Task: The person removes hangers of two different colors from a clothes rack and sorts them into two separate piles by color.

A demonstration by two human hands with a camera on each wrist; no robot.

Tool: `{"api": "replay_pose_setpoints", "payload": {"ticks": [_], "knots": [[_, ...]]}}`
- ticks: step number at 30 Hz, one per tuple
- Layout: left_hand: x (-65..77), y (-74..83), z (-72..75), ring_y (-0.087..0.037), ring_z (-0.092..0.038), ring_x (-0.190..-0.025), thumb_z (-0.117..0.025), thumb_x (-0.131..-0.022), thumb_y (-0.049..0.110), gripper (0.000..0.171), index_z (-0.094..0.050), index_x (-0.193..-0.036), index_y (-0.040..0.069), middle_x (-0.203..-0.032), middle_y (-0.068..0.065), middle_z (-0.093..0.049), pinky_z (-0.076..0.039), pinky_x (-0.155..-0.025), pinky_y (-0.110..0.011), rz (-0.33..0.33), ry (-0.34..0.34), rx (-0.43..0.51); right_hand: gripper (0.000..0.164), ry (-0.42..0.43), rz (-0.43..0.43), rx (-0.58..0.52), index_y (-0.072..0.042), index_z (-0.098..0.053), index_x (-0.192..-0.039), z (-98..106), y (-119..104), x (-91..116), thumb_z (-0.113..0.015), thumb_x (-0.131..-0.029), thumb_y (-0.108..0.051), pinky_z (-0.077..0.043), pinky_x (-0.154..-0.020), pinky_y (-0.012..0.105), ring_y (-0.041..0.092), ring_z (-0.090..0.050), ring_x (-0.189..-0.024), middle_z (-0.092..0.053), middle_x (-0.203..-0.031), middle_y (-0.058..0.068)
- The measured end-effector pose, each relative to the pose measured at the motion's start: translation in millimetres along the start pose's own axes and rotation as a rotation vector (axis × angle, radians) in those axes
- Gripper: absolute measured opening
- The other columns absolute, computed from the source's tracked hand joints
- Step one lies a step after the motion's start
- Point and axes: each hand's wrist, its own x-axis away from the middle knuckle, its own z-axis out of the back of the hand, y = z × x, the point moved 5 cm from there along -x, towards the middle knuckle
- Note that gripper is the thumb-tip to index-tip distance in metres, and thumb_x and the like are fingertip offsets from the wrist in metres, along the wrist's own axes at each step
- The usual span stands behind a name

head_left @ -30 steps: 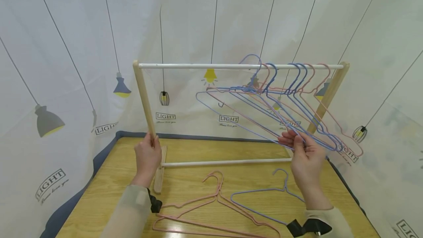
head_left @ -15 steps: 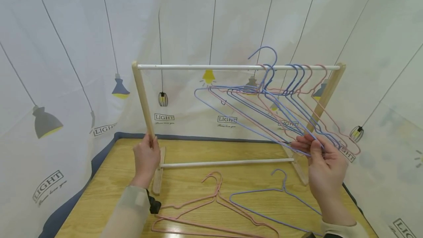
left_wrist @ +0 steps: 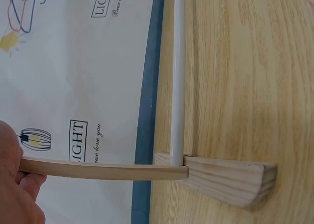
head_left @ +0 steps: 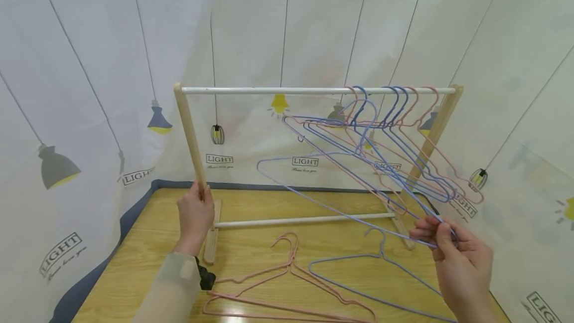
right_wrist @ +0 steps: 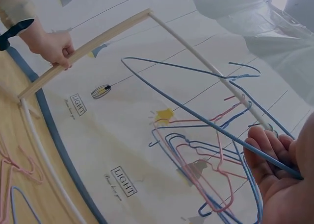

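Observation:
My left hand (head_left: pixel 195 218) grips the left wooden post of a small clothes rack (head_left: pixel 189 136), low on the post. In my right hand (head_left: pixel 464 258) a blue clothes hanger (head_left: pixel 332 209) is pinched by its right end, in front of the rack. Its hook is off the white top rod (head_left: pixel 269 90) and below it in the head view. The right wrist view shows its long bar (right_wrist: pixel 211 125) running into the curled fingers. Several pink and blue hangers (head_left: pixel 407 101) hang by their hooks on the right half of the rod.
Pink hangers (head_left: pixel 293 250) lie overlapped on the wooden table (head_left: pixel 251 198), with a blue hanger (head_left: pixel 345 258) to their right. The rack's lower white bar (head_left: pixel 305 221) runs just behind them. A lamp-printed curtain (head_left: pixel 251 24) surrounds the table.
The right hand has moved right and down, bringing the blue hanger toward me. Its hook has come off the rod and dropped below it. The left hand stays on the post.

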Motion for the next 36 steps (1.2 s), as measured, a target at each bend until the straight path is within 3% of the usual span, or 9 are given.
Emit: {"api": "replay_pose_setpoints", "payload": {"ticks": [3, 6, 14, 20, 25, 30, 33, 36], "knots": [[0.8, -2.0, 0.4, -0.028, -0.059, -0.056, -0.063, -0.105, 0.004, 0.011, -0.066, -0.098, -0.003, -0.078, -0.022, -0.070, -0.048, -0.048, -0.039, 0.000, 0.003, -0.008, 0.029, -0.086, -0.055, 0.005, 0.019, -0.062, -0.121, 6, 12, 11, -0.045, -0.112, -0.002, -0.058, -0.088, 0.035, 0.027, -0.076, -0.092, -0.075, -0.106, 0.021], [1.6, -2.6, 1.0, -0.028, -0.058, -0.054, -0.063, -0.105, 0.004, 0.012, -0.065, -0.096, -0.003, -0.077, -0.021, -0.070, -0.047, -0.047, -0.038, -0.003, 0.009, -0.010, 0.029, -0.127, -0.129, 0.085, 0.013, -0.065, -0.122, 13, 28, 22, -0.045, -0.113, -0.006, -0.058, -0.088, 0.035, 0.025, -0.076, -0.094, -0.075, -0.107, 0.018], [1.7, 0.3, 0.5, -0.030, -0.056, -0.055, -0.064, -0.105, 0.004, 0.014, -0.063, -0.092, -0.002, -0.075, -0.021, -0.068, -0.046, -0.048, -0.041, -0.010, 0.018, -0.015, 0.026, -0.106, -0.360, 0.150, -0.002, -0.075, -0.115, 45, 68, 45, -0.050, -0.113, -0.011, -0.060, -0.084, 0.035, 0.025, -0.076, -0.090, -0.076, -0.104, 0.014], [0.6, 1.7, 0.1, -0.030, -0.058, -0.055, -0.064, -0.105, 0.003, 0.013, -0.064, -0.093, -0.002, -0.075, -0.021, -0.068, -0.047, -0.048, -0.041, -0.022, 0.018, -0.013, 0.030, -0.125, -0.409, 0.062, -0.002, -0.076, -0.110, 77, 86, 58, -0.046, -0.113, -0.006, -0.061, -0.081, 0.034, 0.024, -0.075, -0.088, -0.076, -0.102, 0.015], [0.0, 2.1, 1.5, -0.031, -0.059, -0.056, -0.063, -0.105, 0.003, 0.011, -0.066, -0.096, -0.003, -0.076, -0.022, -0.069, -0.048, -0.049, -0.042, -0.022, 0.024, -0.007, 0.030, -0.009, -0.579, 0.075, -0.002, -0.077, -0.108, 113, 103, 68, -0.048, -0.113, -0.008, -0.061, -0.082, 0.036, 0.025, -0.076, -0.090, -0.077, -0.101, 0.016], [-1.1, 1.5, 1.3, -0.033, -0.062, -0.061, -0.063, -0.104, 0.003, 0.009, -0.068, -0.101, -0.005, -0.081, -0.024, -0.071, -0.051, -0.053, -0.046, -0.007, 0.021, 0.003, 0.044, 0.170, -0.786, 0.114, -0.003, -0.078, -0.103, 149, 114, 74, -0.036, -0.114, -0.005, -0.060, -0.086, 0.038, 0.025, -0.076, -0.092, -0.078, -0.099, 0.013], [-1.5, 1.3, 0.2, -0.033, -0.063, -0.063, -0.063, -0.104, 0.003, 0.009, -0.068, -0.102, -0.005, -0.084, -0.025, -0.072, -0.052, -0.054, -0.046, -0.001, 0.020, 0.006, 0.049, 0.208, -0.823, 0.134, 0.000, -0.077, -0.103, 166, 116, 74, -0.030, -0.113, -0.001, -0.060, -0.087, 0.039, 0.026, -0.076, -0.092, -0.078, -0.098, 0.014], [-1.2, 1.0, -0.4, -0.033, -0.064, -0.064, -0.063, -0.105, 0.003, 0.009, -0.068, -0.101, -0.005, -0.083, -0.024, -0.072, -0.052, -0.054, -0.046, 0.006, 0.022, 0.003, 0.053, 0.192, -0.881, 0.142, -0.001, -0.077, -0.102, 182, 117, 73, -0.026, -0.113, 0.000, -0.059, -0.090, 0.039, 0.025, -0.076, -0.095, -0.078, -0.099, 0.013]]}}
